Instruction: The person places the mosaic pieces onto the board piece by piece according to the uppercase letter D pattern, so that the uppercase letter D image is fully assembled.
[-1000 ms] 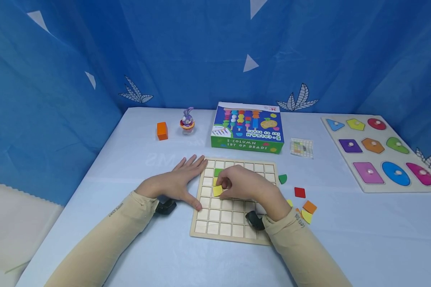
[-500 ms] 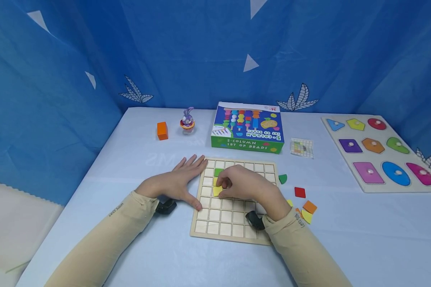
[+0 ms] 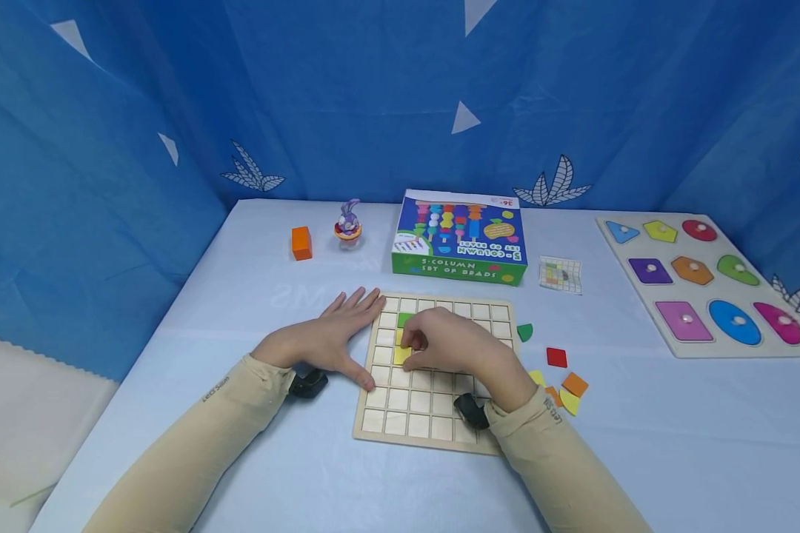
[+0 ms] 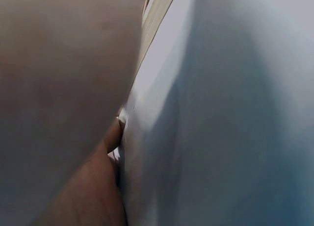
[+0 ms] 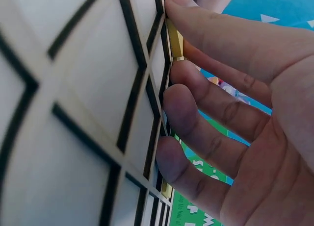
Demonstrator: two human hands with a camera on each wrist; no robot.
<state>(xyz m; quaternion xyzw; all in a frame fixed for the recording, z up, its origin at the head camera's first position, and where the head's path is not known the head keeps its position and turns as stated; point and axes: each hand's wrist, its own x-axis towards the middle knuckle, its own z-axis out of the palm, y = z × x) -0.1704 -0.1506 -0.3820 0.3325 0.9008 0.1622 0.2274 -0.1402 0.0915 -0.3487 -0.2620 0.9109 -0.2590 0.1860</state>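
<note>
Yellow tile (image 3: 401,357) is in the far-left part of the grid board (image 3: 395,423), same column as a 2nd yellow piece (image 3: 399,338) and a green tile (image 3: 404,320), nearest of the 3. Right hand (image 3: 456,344) reaches over the board: fingers curled, thumb and index finger pinching the yellow tile. Can't tell if it's fully down in its cell. Left hand (image 3: 333,339) lies at the board's left edge, fingers straight and spread, nothing gripped. Handling, my guess: tile very light, thin, stiff, probably painted wood; smooth face, slightly slippery, hard to break. Best hold: opposite edges between thumb and fingertip, not the flat face; once flush, cell walls would leave little to pinch. Red tile (image 3: 556,357), green wedge (image 3: 524,332) loose on the desk (image 3: 273,481), right of the board.
</note>
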